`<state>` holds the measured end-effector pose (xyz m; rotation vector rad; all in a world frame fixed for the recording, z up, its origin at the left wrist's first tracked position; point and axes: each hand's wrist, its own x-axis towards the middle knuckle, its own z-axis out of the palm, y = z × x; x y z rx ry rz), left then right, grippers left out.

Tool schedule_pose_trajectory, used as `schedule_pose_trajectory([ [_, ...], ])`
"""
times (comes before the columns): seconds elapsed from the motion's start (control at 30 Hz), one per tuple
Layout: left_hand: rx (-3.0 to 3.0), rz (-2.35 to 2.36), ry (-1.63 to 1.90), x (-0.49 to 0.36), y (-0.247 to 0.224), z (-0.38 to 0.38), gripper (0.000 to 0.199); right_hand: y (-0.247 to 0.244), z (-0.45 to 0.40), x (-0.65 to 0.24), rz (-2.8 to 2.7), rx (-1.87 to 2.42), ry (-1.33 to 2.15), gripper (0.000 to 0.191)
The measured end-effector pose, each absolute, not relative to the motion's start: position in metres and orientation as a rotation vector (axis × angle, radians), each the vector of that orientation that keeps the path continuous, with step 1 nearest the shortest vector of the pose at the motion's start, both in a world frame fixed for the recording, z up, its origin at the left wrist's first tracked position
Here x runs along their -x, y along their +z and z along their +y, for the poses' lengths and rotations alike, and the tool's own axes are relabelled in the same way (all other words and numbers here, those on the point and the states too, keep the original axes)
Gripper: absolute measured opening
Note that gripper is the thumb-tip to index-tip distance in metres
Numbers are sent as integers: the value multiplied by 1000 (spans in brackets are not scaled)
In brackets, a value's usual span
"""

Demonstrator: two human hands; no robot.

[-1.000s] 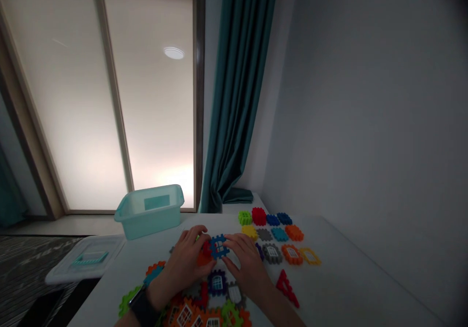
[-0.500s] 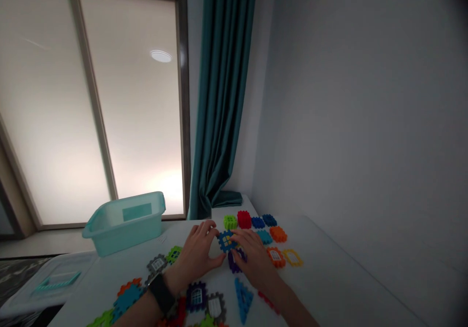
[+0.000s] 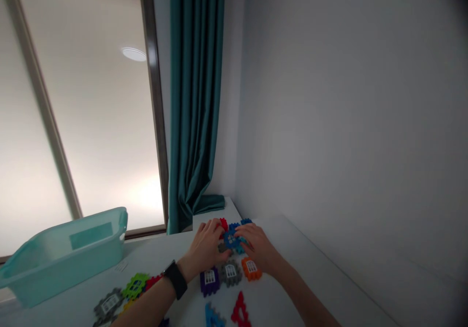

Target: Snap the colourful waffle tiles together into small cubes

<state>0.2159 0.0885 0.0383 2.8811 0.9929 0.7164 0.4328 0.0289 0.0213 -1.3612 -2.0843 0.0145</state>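
Because the blue tile looks like thin moulded plastic, it should feel light and stiff to you, perhaps slick on its flat faces but hardly fragile. Its toothed rim offers you the surest hold — take it by opposite edges, clear of the window bars in its middle. It is between your left hand and your right hand, over the worktop. Your right fingers bend in on its right edge and appear to have hold of it; your left fingers curve, partly open, at its left side — whether they grip is hard to tell. Just beyond it, a red tile and a dark blue tile leave you little room. Nearer you than it lie a purple tile, a gray tile and an orange tile; well to its left stands a teal tub.
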Motion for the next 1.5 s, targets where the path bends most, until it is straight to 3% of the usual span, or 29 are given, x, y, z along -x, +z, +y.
schedule_pose_trajectory([
  [0.87,-2841,1096,309,-336,21,176,42,-30,118,-544,-1899,1461,252,33],
  [1.23,-2839,1151,100,-350,7,189,58,-49,132,-550,-1838,1511,354,36],
  [1.37,-2862,1178,58,-356,7,189,54,-52,132,-552,-1817,1542,383,35],
  [1.5,-2911,1196,20,-358,10,188,35,-54,131,-555,-1799,1557,403,36],
])
